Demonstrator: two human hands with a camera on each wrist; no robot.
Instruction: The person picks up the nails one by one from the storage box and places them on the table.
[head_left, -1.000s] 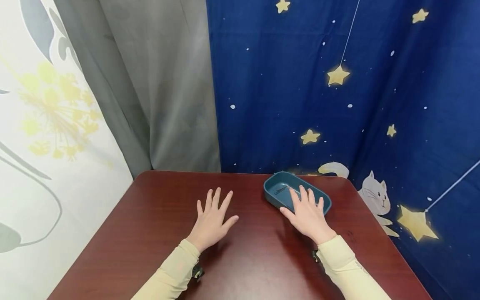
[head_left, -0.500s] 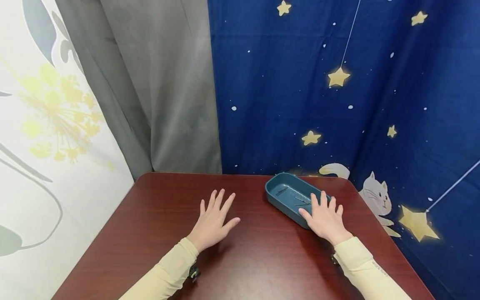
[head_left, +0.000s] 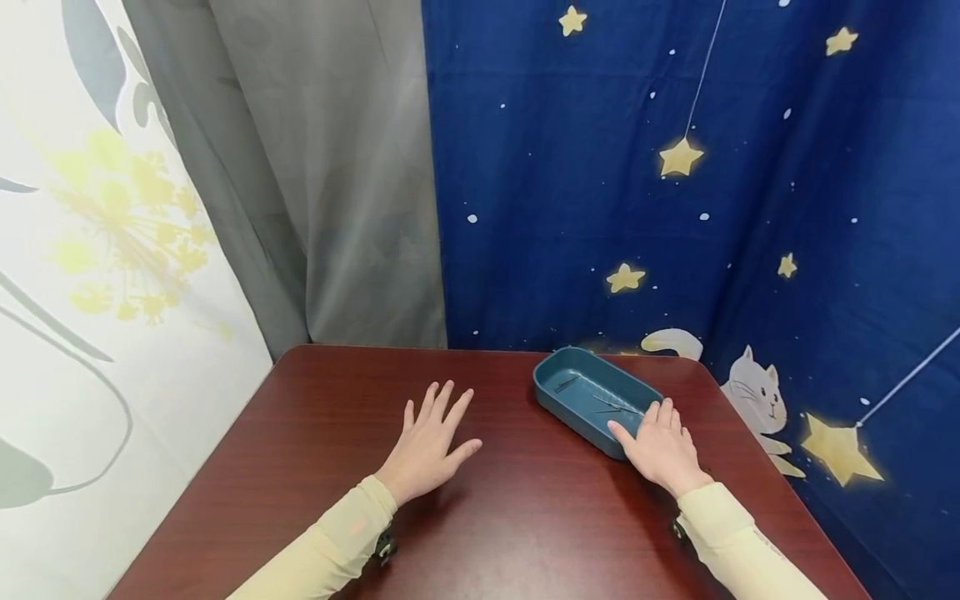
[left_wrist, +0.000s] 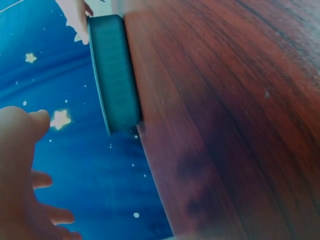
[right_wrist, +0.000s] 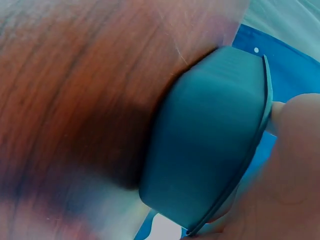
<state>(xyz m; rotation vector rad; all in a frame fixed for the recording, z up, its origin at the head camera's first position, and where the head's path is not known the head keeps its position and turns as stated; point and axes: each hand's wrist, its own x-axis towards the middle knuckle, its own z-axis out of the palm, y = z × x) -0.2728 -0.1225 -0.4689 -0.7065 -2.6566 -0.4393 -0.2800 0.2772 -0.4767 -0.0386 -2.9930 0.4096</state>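
Observation:
A dark teal oblong box (head_left: 577, 417) without a lid stands at the back right of the table, set at a slant. Several thin dark pin-like pieces (head_left: 611, 406) lie in it, too small to name. My right hand (head_left: 663, 450) holds the box's near right end, fingers bent over the rim and thumb at the near side. In the right wrist view the thumb (right_wrist: 278, 115) meets the rim; the other fingers are mostly hidden. My left hand (head_left: 423, 450) hovers above the table with spread fingers, touching nothing.
The dark red wooden table (head_left: 337, 400) has rounded far corners. Behind its far edge hang a grey curtain (head_left: 367, 208) and a blue star-patterned curtain (head_left: 555, 167). A white floral cloth (head_left: 150, 358) hangs at the left.
My right hand has moved right and nearer, from above the box to its near right end, and its fingers have bent over the rim. The left hand has hardly moved.

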